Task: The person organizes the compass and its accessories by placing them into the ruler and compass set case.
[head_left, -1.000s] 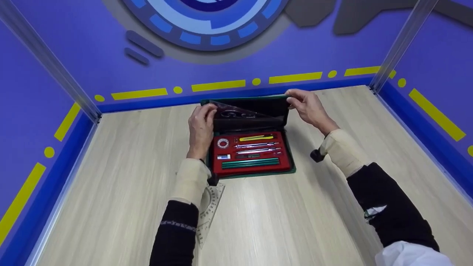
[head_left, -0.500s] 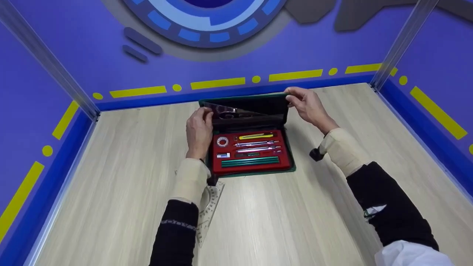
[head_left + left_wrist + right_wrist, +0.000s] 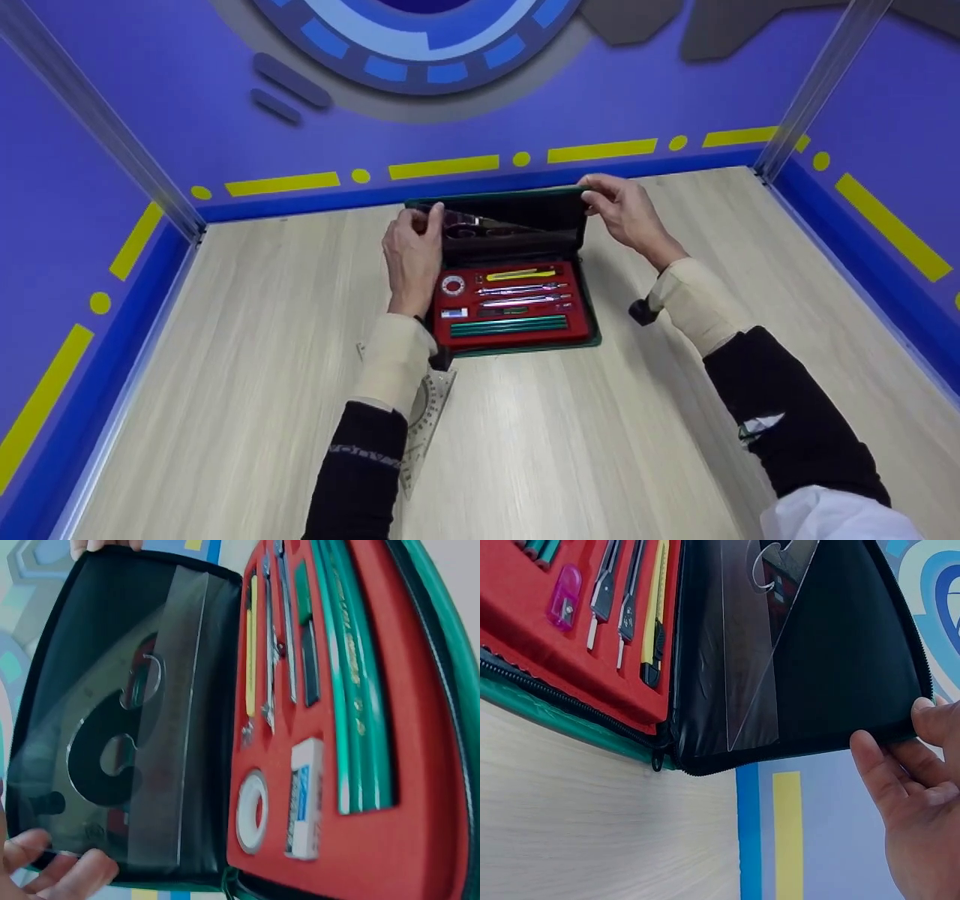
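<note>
A green and black zipped case stands open, its lid raised. Against the lid's inside lies a clear set square with curved cut-outs, partly behind a see-through pocket. My left hand is at the lid's left corner, curled fingers and thumb at the set square's end. In the left wrist view, their tips sit apart along its edge. My right hand pinches the lid's upper right edge between thumb and fingers. The red tray holds green pencils, a yellow utility knife, two compasses and an eraser.
A second clear set square with a protractor arc lies on the table, partly under my left forearm. A white ring and a pink sharpener sit in the tray. A blue wall rises behind the case.
My left hand has moved slightly right, and its thumb now stands raised over the lid's inside. The set square has shifted left into the lid's corner. My right hand stays put.
</note>
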Available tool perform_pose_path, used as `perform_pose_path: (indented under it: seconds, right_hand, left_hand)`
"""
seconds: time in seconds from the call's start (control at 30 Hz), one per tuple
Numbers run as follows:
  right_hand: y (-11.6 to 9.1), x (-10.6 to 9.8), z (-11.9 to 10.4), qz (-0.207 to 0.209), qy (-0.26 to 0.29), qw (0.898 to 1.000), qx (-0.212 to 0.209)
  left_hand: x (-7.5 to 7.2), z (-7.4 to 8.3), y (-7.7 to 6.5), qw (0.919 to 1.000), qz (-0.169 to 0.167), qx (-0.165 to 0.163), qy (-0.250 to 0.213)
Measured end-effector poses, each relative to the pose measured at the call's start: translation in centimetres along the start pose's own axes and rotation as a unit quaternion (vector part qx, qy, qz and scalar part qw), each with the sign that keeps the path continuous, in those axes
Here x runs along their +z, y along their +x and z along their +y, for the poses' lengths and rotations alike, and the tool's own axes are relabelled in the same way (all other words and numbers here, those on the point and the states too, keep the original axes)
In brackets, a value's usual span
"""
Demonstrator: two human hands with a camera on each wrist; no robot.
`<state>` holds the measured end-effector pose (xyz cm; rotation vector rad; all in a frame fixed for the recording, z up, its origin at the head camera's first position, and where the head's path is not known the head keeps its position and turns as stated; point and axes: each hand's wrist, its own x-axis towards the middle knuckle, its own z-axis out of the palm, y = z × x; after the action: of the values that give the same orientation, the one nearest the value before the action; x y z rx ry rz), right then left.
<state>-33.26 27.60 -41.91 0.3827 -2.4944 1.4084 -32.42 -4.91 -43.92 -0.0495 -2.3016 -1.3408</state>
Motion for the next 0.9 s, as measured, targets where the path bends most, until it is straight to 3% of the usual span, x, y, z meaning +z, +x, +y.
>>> perform_pose_path:
  seconds: [0.17, 0.4, 0.7, 0.9]
  right_hand:
    - [0.2, 0.1, -0.1, 0.002, 0.003, 1.000, 0.000]
    - [0.3, 0.2, -0.3, 0.001, -0.007, 1.000, -0.003]
    - [0.4, 0.0, -0.1, 0.003, -0.023, 1.000, -0.008]
    - [0.4, 0.1, 0.2, 0.002, -0.022, 1.000, -0.015]
  left_hand:
    - [0.3, 0.3, -0.1, 0.9997, 0.023, 0.000, 0.008]
    - [0.8, 0.5, -0.3, 0.9980, 0.053, -0.034, 0.010]
    - [0.8, -0.2, 0.0, 0.9956, 0.093, 0.003, 0.004]
    - [1.0, -0.5, 0.0, 0.9947, 0.095, -0.015, 0.036]
